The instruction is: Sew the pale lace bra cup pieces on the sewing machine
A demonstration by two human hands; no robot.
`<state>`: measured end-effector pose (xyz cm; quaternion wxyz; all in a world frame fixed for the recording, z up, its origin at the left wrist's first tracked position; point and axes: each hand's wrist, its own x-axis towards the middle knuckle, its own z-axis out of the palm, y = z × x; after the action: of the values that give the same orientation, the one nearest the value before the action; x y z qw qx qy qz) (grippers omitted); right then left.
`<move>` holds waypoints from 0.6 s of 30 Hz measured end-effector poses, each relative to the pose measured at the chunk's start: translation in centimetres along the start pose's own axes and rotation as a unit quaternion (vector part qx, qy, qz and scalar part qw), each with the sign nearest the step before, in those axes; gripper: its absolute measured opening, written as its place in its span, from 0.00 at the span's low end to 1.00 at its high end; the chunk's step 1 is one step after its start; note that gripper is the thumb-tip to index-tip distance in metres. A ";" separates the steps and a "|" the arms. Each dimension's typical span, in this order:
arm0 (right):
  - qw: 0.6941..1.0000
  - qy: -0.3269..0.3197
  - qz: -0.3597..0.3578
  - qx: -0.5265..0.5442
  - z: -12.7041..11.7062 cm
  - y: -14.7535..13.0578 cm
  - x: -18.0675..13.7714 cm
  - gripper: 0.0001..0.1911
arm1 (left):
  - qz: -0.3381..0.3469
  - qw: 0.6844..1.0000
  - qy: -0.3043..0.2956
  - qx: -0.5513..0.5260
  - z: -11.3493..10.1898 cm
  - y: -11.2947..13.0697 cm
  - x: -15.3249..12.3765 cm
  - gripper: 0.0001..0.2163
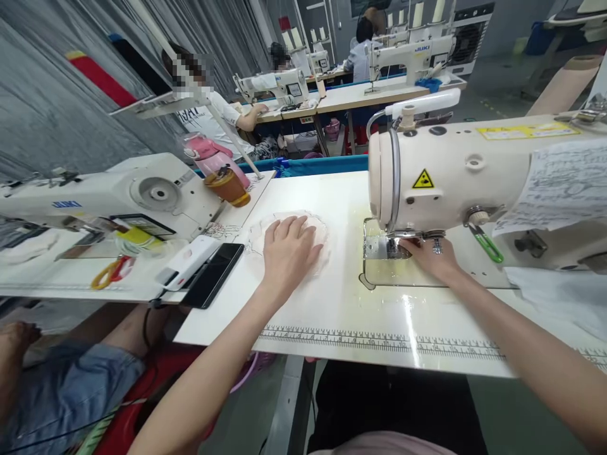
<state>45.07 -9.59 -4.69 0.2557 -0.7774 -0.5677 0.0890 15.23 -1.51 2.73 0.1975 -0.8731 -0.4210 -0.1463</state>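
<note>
My left hand (288,251) lies flat with fingers stretched out on a round piece of white lace fabric (317,226) on the white table (332,303). My right hand (429,258) reaches under the head of the cream sewing machine (455,170), at the presser foot and needle plate (386,248). Its fingers are curled and partly hidden by the machine, so what they touch or hold is unclear.
A black phone (213,275) and a white power bank (187,260) lie at the table's left edge. On the neighbouring table are another sewing machine (118,196), a cup of brown drink (228,186), a pink bottle (208,155) and scissors (111,272). People sit at machines behind.
</note>
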 end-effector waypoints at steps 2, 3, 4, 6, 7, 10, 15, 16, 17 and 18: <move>1.000 0.000 -0.001 -0.007 0.0 0.0 0.0 0.20 | 0.002 1.000 0.004 -0.010 0.5 0.1 -0.6 0.09; 1.000 0.001 -0.001 -0.013 0.1 0.0 0.0 0.20 | -0.001 1.000 0.006 -0.020 0.7 0.2 -0.8 0.08; 1.000 0.002 -0.004 -0.018 0.1 0.0 0.0 0.20 | -0.005 1.000 0.008 -0.029 0.7 0.2 -0.9 0.09; 1.000 0.007 -0.010 -0.025 0.2 0.0 0.0 0.20 | -0.008 0.999 0.007 -0.031 0.4 0.4 -0.5 0.10; 1.000 0.010 -0.013 -0.024 0.2 0.0 0.0 0.20 | -0.012 1.000 -0.001 -0.023 0.2 0.5 -0.1 0.11; 1.000 0.016 -0.014 -0.011 0.1 0.0 0.0 0.17 | -0.036 0.997 -0.064 0.031 -0.4 1.1 1.9 0.13; 1.000 -0.002 0.007 0.002 -0.3 -0.5 0.0 0.16 | -0.060 0.979 -0.175 0.083 -0.5 2.3 4.2 0.15; 1.000 -0.004 0.007 0.004 -0.5 -0.6 -0.1 0.16 | -0.061 0.978 -0.180 0.084 -0.6 2.4 4.3 0.15; 1.000 -0.006 0.007 0.009 -0.6 -0.7 -0.1 0.15 | -0.063 0.978 -0.180 0.086 -0.6 2.4 4.3 0.15; 1.000 -0.009 0.007 0.015 -0.8 -0.8 -0.1 0.14 | -0.070 0.979 -0.174 0.085 -0.7 2.3 4.2 0.15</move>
<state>44.70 -9.79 -3.63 0.2612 -0.7765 -0.5635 0.1061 19.53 -0.36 4.60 0.1841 -0.8337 -0.5197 0.0305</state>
